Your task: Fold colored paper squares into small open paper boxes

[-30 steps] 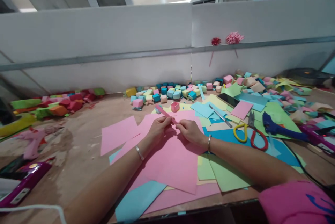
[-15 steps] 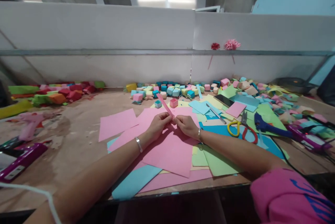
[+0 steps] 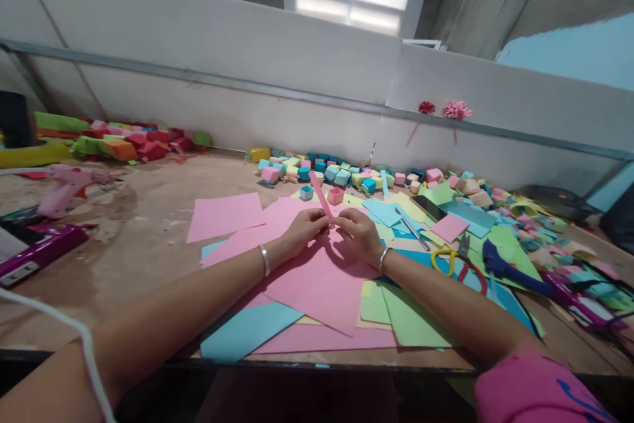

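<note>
Between my two hands is a narrow pink paper strip, its long end pointing up and away from me. My left hand pinches it near the lower end. My right hand has its fingertips closed on the same end, which the fingers partly hide. Below both hands lie pink paper sheets. Just beyond the strip stand a small open pink paper box and a smaller blue paper box.
Scissors, a craft knife, a phone and a blue glue gun lie to the right. Several paper cubes line the back. On the left are a pink glue gun, a purple power strip and a white cable.
The camera view has tilted and shifted. My right-hand fingers have spread a little along the strip's lower end; my left hand keeps its pinch.
</note>
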